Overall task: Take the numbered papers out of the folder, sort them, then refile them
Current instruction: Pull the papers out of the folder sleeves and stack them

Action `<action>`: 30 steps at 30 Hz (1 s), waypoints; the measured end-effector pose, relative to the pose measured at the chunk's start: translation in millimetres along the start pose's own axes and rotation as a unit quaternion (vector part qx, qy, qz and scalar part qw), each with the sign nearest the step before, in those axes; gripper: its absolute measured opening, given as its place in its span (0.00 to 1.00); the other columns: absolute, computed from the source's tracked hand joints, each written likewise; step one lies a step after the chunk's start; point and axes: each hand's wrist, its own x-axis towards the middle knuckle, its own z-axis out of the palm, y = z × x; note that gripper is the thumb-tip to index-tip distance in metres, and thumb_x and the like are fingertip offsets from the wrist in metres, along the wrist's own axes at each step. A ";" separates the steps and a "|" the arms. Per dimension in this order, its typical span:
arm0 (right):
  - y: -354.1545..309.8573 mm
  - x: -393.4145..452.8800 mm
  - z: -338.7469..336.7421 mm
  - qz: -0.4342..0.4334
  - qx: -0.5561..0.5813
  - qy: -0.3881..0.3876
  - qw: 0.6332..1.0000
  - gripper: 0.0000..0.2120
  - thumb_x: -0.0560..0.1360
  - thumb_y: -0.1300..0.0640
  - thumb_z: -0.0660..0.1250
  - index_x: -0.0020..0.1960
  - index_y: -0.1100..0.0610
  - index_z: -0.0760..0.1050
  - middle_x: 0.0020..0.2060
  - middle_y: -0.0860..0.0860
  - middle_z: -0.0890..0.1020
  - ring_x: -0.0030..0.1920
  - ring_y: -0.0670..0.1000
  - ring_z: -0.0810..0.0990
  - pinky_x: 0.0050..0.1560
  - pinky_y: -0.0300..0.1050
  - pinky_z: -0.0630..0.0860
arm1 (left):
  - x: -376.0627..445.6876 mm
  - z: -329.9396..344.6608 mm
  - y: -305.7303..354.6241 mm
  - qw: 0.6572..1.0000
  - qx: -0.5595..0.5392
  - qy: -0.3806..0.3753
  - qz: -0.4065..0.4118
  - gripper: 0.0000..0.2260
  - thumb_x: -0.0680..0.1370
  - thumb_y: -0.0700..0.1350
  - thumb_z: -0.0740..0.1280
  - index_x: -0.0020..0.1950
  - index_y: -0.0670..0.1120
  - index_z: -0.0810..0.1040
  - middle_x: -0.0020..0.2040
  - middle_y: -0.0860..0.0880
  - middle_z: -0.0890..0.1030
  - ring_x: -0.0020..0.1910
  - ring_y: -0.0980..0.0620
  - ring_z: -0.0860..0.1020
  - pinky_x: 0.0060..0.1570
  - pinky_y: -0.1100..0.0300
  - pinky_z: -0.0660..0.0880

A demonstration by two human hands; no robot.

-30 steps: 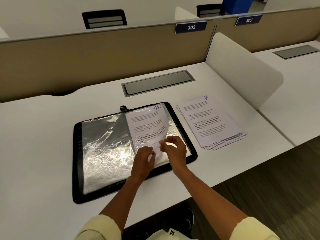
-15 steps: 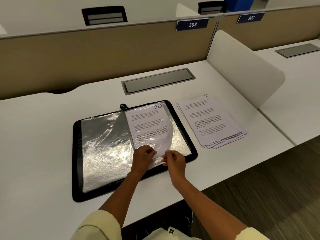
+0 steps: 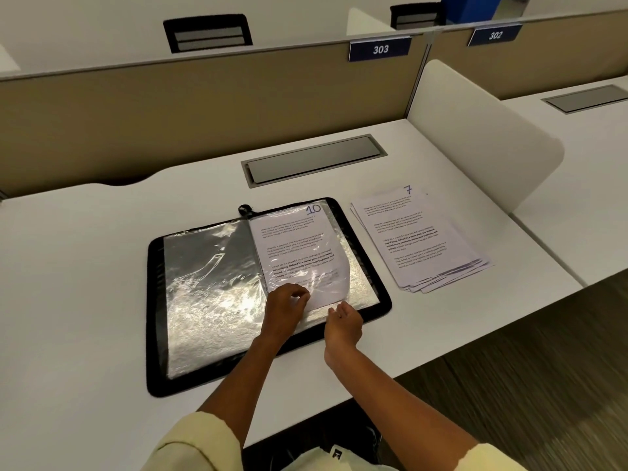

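Here the folder (image 3: 268, 297) lies open and flat near the front edge of the table (image 3: 85, 283), its spine running away from the person, so both clear pockets face up and can be worked without lifting anything. One sheet marked 10 (image 3: 299, 253) sits in the right-hand pocket, its number toward the far edge of the table; its near corner looks slightly lifted, and whether it is going in or coming out cannot be told.

The left hand (image 3: 287, 305) rests curled on the near part of that pocket, fingers bent down onto the plastic and paper; it seems to pin or pinch the pocket's edge, though I cannot tell whether it truly grips anything. The right hand (image 3: 343, 322) hovers just beside it at the folder's near right corner, fingers loosely curled and apparently holding nothing, likely placed to steady the pocket's mouth.

To the right of the folder, close to the table's right edge, a stack of papers (image 3: 421, 239) lies fanned a little at its near end, the top sheet marked 7. Probably it is kept there within easy reach of the right hand.

Counted: one folder, two pockets showing, one sheet in a pocket, one loose stack whose sheets are too many and too close to count, and two hands.
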 end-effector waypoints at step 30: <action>-11.3 32.5 4.1 0.064 0.116 -0.091 0.987 0.04 0.74 0.70 0.72 0.48 0.68 0.78 0.45 0.60 0.81 0.37 0.53 0.81 0.38 0.45 0.84 | -29.1 -37.9 -65.4 0.941 0.300 -0.152 0.038 0.48 0.67 0.75 0.26 0.79 0.46 0.40 0.76 0.51 0.33 0.76 0.52 0.34 0.75 0.51 0.38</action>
